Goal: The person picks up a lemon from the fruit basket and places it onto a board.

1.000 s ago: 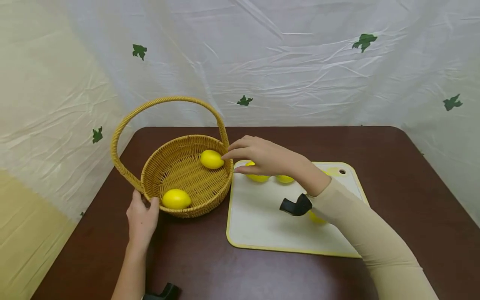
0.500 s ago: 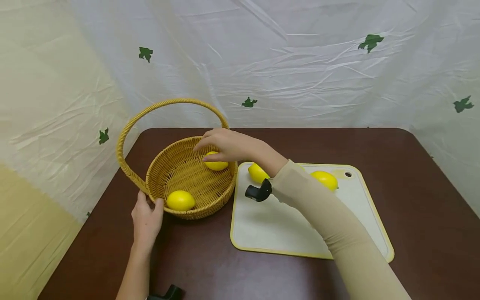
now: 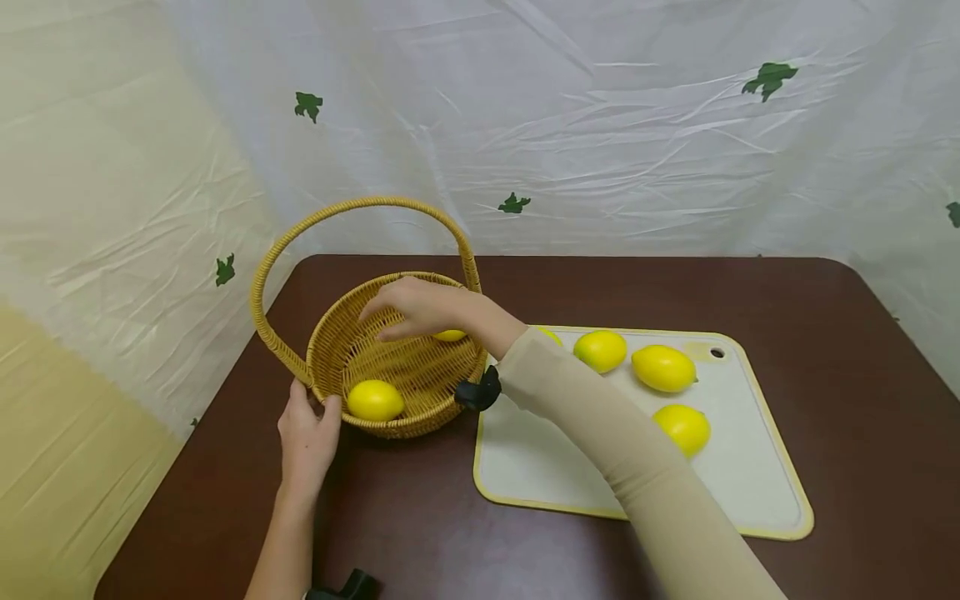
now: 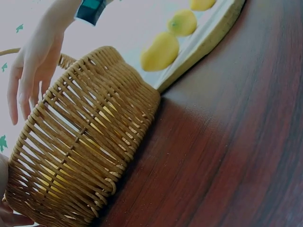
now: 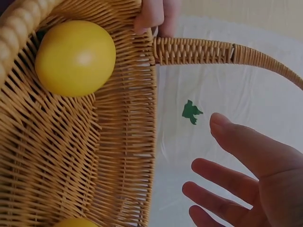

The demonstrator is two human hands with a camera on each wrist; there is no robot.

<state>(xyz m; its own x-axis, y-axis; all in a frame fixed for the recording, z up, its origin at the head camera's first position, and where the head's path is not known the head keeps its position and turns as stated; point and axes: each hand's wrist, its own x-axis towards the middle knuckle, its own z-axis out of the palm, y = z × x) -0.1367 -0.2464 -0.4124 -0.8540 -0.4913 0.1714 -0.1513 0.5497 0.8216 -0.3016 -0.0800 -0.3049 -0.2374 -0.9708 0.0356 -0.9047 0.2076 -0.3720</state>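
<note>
My left hand (image 3: 309, 433) grips the near left rim of a round wicker basket (image 3: 330, 354), close to where its tall handle meets the rim. One yellow lemon (image 3: 375, 401) lies at the near side inside the basket. A second lemon (image 3: 450, 335) sits toward the right side, mostly covered by my right hand (image 3: 412, 307) in the head view. That hand hovers over the basket with fingers spread and nothing in them. The right wrist view shows its thumb and fingers apart, beside the basket's rim. The black wrist mount partly overlaps the basket's right edge.
Right of the basket lies a white cutting board (image 3: 540, 467) with a yellow edge. Several lemons rest on it, including one lemon (image 3: 663, 368) near the hole and another lemon (image 3: 682, 429) partly behind the right sleeve. A dark brown table (image 3: 420, 533) is underneath; pale sheeting hangs behind.
My right hand has moved left from the basket's right rim to over its middle, passing above the right-side lemon. The left hand keeps its grip. The head view has shifted slightly.
</note>
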